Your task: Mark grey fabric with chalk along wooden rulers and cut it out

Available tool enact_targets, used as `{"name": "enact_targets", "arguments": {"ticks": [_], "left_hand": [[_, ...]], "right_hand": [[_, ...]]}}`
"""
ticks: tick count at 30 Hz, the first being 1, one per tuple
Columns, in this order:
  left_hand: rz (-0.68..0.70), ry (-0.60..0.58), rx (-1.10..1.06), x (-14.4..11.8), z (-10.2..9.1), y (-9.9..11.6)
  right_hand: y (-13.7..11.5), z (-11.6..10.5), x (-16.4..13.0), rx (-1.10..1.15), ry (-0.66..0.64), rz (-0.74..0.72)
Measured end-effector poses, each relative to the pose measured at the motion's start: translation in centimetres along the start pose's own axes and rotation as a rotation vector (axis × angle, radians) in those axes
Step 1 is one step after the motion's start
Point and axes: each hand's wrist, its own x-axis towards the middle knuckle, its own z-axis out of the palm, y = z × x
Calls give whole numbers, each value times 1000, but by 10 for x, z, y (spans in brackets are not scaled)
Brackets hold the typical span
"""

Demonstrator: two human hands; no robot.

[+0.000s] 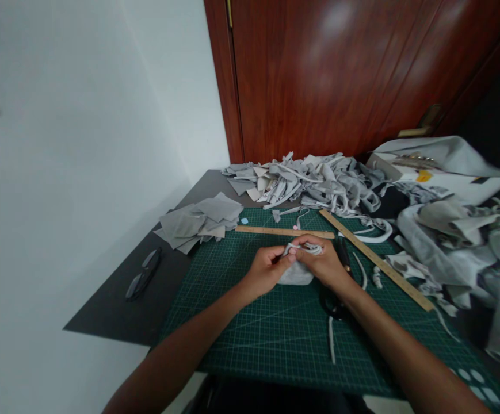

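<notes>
Over the middle of the green cutting mat (232, 345), both hands pinch a small grey fabric pouch (296, 276) with a cord gathered along its top edge. My left hand (269, 267) is closed on the left side of that edge. My right hand (319, 261) grips the other side, its thumb and fingers close to those of the left. The exact hold at the fingertips is partly hidden. Beneath my right wrist lies a pair of black-handled scissors (334, 305), partly covered. A short strip of grey cord (331, 342) rests just below them.
Two wooden rulers, one across (275, 231) and one slanting (374, 261), lie on the mat. Grey fabric pieces (202, 218) are stacked at left near eyeglasses (144, 276). Scrap heaps (314, 181) fill the back and right, beside a white box (443, 178).
</notes>
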Motion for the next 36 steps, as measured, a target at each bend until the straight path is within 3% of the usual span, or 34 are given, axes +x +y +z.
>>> {"name": "enact_targets", "arguments": {"ticks": [10,13,17,21,29,36], "left_hand": [[-165,49,-375,2,-1,-10],[-161,123,-461,4,1,-10],[-108,266,-506,7,0,-6],[-122,301,-548,7,-2,-1],[-196,372,-762,12,-9,-1],[-207,361,-780,11,-13,-4]], "right_hand": [[-3,4,-6,-165,-70,-79],[-9,4,-5,-159,4,-93],[-9,5,-1,-32,167,-52],[-3,10,1,164,248,57],[-7,12,-1,610,138,291],[1,7,3,567,143,239]]}}
